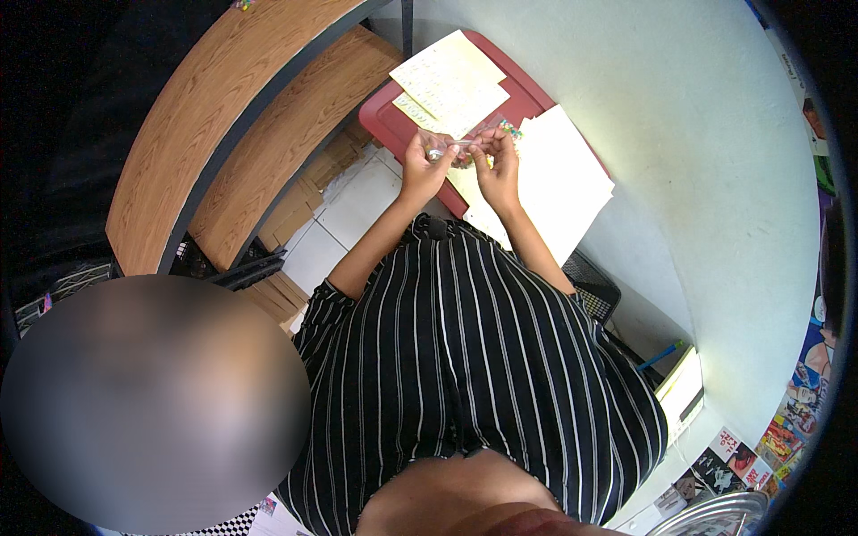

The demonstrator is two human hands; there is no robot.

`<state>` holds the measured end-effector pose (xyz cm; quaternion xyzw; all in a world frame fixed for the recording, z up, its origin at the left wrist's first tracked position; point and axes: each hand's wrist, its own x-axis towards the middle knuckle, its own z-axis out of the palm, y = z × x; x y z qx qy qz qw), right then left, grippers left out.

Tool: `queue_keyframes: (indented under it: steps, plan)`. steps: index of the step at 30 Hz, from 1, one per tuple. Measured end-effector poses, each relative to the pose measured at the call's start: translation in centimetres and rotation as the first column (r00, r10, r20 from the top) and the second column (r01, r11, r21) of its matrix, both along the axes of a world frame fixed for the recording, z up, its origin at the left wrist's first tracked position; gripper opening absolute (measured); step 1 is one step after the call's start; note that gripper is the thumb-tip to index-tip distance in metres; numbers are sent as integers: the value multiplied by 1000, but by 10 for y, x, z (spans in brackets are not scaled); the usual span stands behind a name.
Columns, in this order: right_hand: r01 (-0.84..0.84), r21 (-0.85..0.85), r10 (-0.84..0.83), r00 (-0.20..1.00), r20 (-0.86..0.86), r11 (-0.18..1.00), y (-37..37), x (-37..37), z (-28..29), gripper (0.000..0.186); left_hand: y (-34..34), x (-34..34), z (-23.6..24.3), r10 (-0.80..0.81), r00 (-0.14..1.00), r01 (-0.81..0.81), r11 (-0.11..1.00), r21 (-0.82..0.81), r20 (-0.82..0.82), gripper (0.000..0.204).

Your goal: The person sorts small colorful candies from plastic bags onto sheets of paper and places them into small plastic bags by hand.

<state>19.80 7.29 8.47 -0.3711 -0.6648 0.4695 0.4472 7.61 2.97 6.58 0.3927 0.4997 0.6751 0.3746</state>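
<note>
My left hand (pixel 425 167) and my right hand (pixel 498 167) are close together, both pinching a small clear plastic bag (pixel 462 143) between thumbs and fingers. Small multicoloured pieces (pixel 510 129) show beside my right fingertips; whether they lie inside the bag is too small to tell. A little silvery round item shows near my left fingers, its kind unclear. Beneath both hands is a red, rounded-corner surface (pixel 380 109) like a bin lid. Pale yellow handwritten sheets (pixel 451 76) cover its far part, and larger blank pale sheets (pixel 563 170) spread out at the right.
Curved-looking wood-grain shelves (pixel 179 134) with dark edges stand at the left. Flattened cardboard (pixel 295 210) and white tiles (pixel 353 201) lie below them. A pale wall (pixel 706 161) closes off the right side. A black mesh basket (pixel 594 288) sits near my right elbow.
</note>
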Motion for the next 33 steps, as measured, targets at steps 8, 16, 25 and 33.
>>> queue_keyframes:
  steps: [8,16,25,33]
  plan:
    - [-69,-9,69,998,11,998,2,2,10,26,-2,0,15,-98,992,93,994,61,84,24]
    - [-89,-49,86,995,-54,995,1,2,7,33,-3,3,19,-88,991,84,996,45,98,24]
    - [-36,-6,37,995,93,999,2,-1,-1,31,-2,4,10,-73,995,72,997,18,63,21]
    - [44,16,-45,997,60,999,7,5,7,29,2,-3,5,1,996,-11,995,-100,-94,26]
